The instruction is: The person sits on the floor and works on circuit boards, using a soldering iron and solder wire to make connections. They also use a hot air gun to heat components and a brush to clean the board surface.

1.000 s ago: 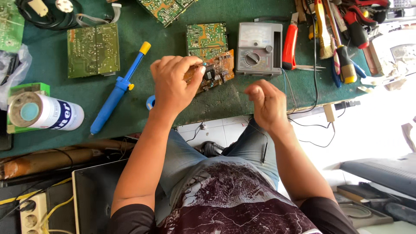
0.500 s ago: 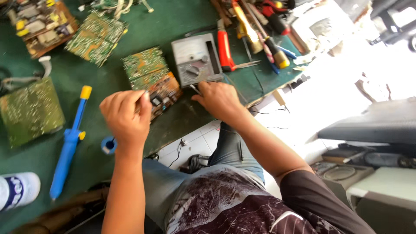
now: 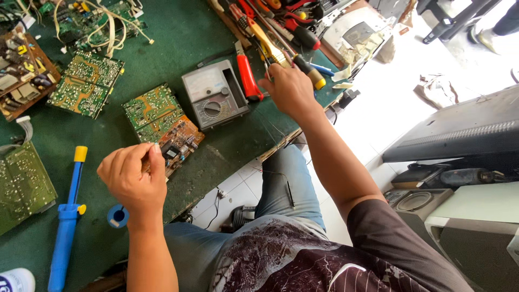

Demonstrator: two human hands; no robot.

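My left hand (image 3: 132, 181) is curled shut, pinching the near edge of the small brown circuit board (image 3: 175, 146) that lies on the green mat (image 3: 178, 38), just beside the grey meter (image 3: 214, 101). My right hand (image 3: 289, 89) reaches far right to the tool pile, fingers closing around a yellow-tipped screwdriver (image 3: 309, 73); I cannot tell if it is gripped. A blue solder sucker (image 3: 66, 221) lies near left.
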